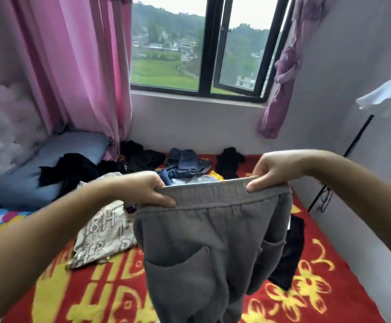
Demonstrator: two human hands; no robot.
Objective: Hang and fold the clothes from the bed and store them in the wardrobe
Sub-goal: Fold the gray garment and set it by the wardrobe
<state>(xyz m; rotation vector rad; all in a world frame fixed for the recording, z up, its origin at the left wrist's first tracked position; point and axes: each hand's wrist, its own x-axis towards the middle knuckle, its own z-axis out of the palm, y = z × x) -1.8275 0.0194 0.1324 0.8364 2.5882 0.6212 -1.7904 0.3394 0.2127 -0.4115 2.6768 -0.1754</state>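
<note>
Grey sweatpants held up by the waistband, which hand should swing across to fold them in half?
Probably the right hand: its side hangs free, while the left hand hovers over the beige lettered garment.

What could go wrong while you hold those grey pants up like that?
The grey pants hang only from the waistband, pinched by the left hand and right hand, so a loose pinch might drop them. Their legs dangle over the red blanket and could bunch up when lowered, or land on the black garment beside them.
</note>
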